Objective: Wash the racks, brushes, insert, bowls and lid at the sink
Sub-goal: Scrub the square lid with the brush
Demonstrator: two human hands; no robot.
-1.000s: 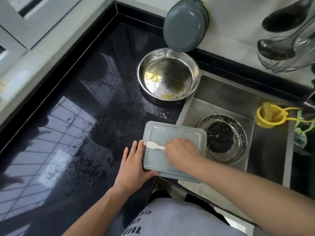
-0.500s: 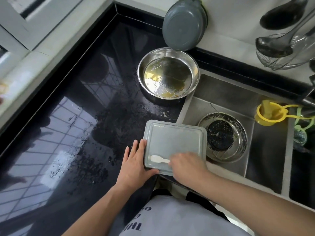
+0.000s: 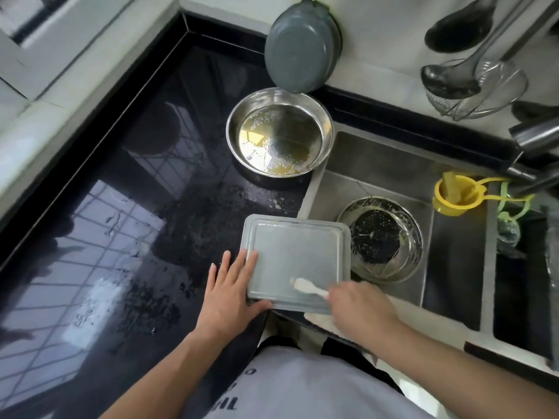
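Setting: black glossy table (image 3: 99,237), wet and speckled with droplets, meeting a steel sink (image 3: 453,261) at a corner.
Lid: grey, square, lying flat across the table edge and the sink's near left rim (image 3: 298,252).
Left hand: fingers straight and spread (image 3: 230,293), pressing flat on the lid's left border, thumb along its near edge; it grips nothing.
Right hand: fingers curled round the handle of a small white brush (image 3: 305,287), hand at the lid's near right corner (image 3: 360,306).
Brush: head touching the lid near its front edge, pointing left.
Step in hand: scrubbing the lid, judged from the brush contact and the steadying hand.
Technique: keep the left palm bearing down so the lid cannot skid on the wet table; work the brush along the raised rim groove, where residue is likely to lodge.
Risk: the lid overhangs the sink and may tip if pressure falls on the right side.
Bowl: steel, on the table behind the lid, holding yellowish oily liquid (image 3: 279,134); seemingly not yet washed.
Insert: perforated, sitting in a second steel bowl inside the sink (image 3: 379,237).
Other: grey round pan leaning on the wall (image 3: 298,46); yellow strainer (image 3: 450,196) at the sink's far side.
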